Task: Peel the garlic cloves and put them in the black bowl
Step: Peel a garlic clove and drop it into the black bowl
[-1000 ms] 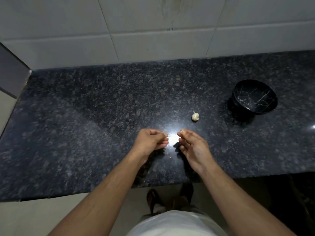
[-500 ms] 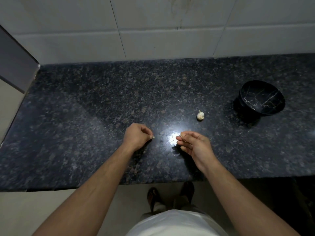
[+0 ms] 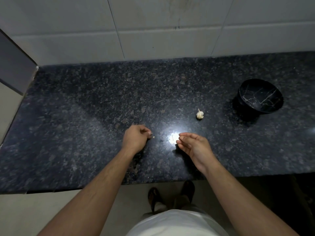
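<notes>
Hands have parted — left hand (image 3: 135, 140) beside garlic scrap (image 3: 153, 137).

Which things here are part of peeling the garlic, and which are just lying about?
Part of the job:
garlic, on the counter
bowl, nothing visible inside
small pale bit beside the left hand
right hand, fingers pinched; what they hold is lost in glare

Just there:
wall tiles
sandals on the floor

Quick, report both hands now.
Left hand: fingers curled, small pale garlic bit at fingertips.
Right hand: fingertips pinched together; contents cannot be told.
</notes>
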